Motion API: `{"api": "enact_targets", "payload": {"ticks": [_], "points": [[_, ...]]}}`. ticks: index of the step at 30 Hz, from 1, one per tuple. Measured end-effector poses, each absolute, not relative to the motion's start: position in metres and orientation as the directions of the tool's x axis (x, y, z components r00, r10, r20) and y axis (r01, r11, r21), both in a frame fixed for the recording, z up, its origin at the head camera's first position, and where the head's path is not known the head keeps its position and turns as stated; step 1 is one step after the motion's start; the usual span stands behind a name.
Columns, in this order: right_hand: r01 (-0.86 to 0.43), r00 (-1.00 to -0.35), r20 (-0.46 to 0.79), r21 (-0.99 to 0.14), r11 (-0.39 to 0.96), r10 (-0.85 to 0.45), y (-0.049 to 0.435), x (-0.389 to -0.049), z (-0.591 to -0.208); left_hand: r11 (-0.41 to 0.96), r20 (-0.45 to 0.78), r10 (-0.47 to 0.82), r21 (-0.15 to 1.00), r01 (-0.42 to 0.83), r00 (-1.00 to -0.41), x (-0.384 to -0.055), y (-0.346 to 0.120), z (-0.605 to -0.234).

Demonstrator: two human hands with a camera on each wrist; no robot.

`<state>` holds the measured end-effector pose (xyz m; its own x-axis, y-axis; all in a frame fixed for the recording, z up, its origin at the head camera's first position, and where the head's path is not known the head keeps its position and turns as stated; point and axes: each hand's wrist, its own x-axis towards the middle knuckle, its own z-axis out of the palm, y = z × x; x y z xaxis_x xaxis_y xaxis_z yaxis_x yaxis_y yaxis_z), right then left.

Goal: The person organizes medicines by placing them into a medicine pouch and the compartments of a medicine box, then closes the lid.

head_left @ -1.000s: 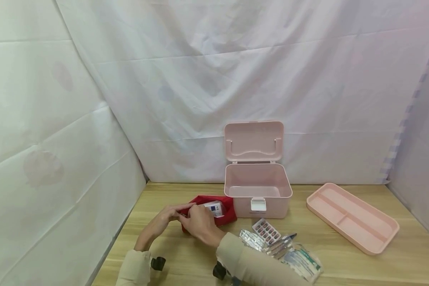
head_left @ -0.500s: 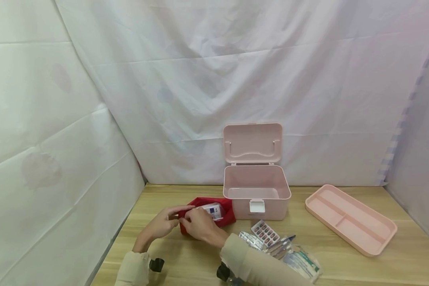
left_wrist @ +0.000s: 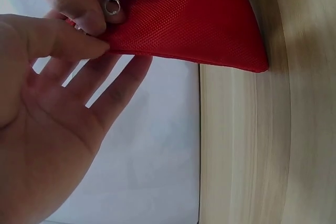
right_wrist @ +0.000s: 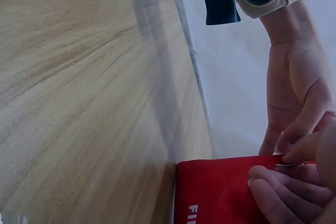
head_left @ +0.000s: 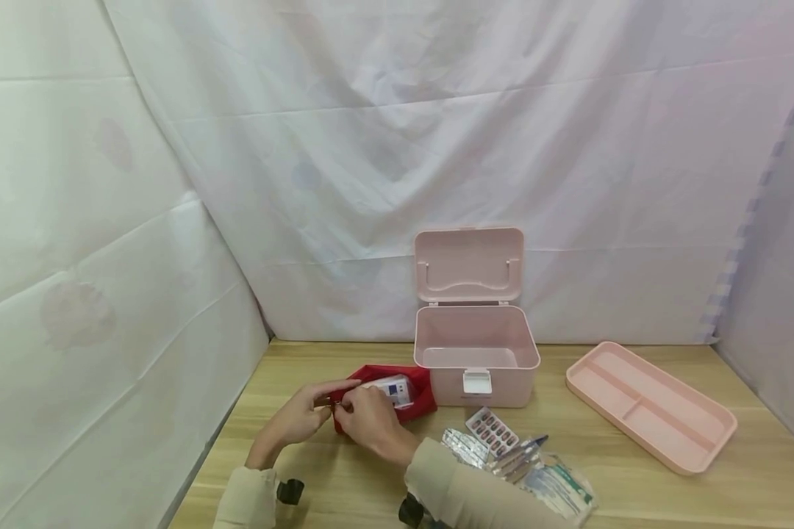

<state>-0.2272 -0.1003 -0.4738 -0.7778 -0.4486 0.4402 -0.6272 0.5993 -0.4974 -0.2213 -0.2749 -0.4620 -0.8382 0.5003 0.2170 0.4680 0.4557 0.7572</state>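
A red pouch (head_left: 425,401) sits on the worktop (head_left: 344,488) in front of the person, just left of an open pink box (head_left: 506,387). Its long axis runs broadly left to right, the right end set slightly farther away than the left. The mouth gapes upward, and the face with white lettering (right_wrist: 193,214) looks toward the person. Whether its right end touches the box is hard to say.

Both hands work at the pouch's left end. The left hand (head_left: 298,417) pinches the edge there, thumb on the near side and fingers behind. The right hand (head_left: 373,422) has thumb and fingers pinched on a small metal piece (right_wrist: 287,164) at that edge, perhaps a zip pull, though the fingers cover much of it. Inside the pouch lies a white packet (head_left: 397,390), its length also running roughly left to right.

Nearer the person than the box are a blister pack (head_left: 492,431) of capsules and some silver foil (head_left: 465,447). A pink tray (head_left: 662,411) lies farther right, slanting.
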Motion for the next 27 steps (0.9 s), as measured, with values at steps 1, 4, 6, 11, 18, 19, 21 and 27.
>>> {"api": "enact_targets", "payload": {"ticks": [1,4,6,11,18,19,21,27], "points": [[-0.636,-0.771,0.444,-0.491,0.595,-0.457,-0.1,-0.227,-0.473,0.469,0.216,0.489,0.751,0.464,-0.845,-0.221,-0.274,-0.461],[-0.662,-0.749,0.445,-0.47,0.584,-0.491,-0.097,-0.224,-0.471,0.521,0.242,0.455,0.709,0.476,-0.857,-0.22,-0.273,-0.461],[-0.674,-0.738,0.442,-0.446,0.589,-0.51,-0.096,-0.222,-0.47,0.553,0.279,0.436,0.667,0.499,-0.856,-0.219,-0.272,-0.461],[-0.684,-0.726,0.448,-0.388,0.618,-0.522,-0.094,-0.219,-0.469,0.554,0.354,0.435,0.62,0.556,-0.828,-0.218,-0.271,-0.463],[-0.674,-0.73,0.439,-0.336,0.658,-0.524,-0.09,-0.219,-0.467,0.532,0.339,0.434,0.651,0.541,-0.835,-0.215,-0.273,-0.459],[-0.669,-0.734,0.434,-0.333,0.664,-0.522,-0.089,-0.22,-0.467,0.534,0.329,0.429,0.659,0.53,-0.841,-0.215,-0.274,-0.459],[-0.657,-0.745,0.42,-0.325,0.68,-0.518,-0.087,-0.219,-0.466,0.53,0.307,0.424,0.678,0.508,-0.852,-0.213,-0.275,-0.458],[-0.637,-0.757,0.39,-0.259,0.726,-0.525,-0.077,-0.213,-0.463,0.511,0.268,0.425,0.717,0.474,-0.864,-0.209,-0.277,-0.459]]}}
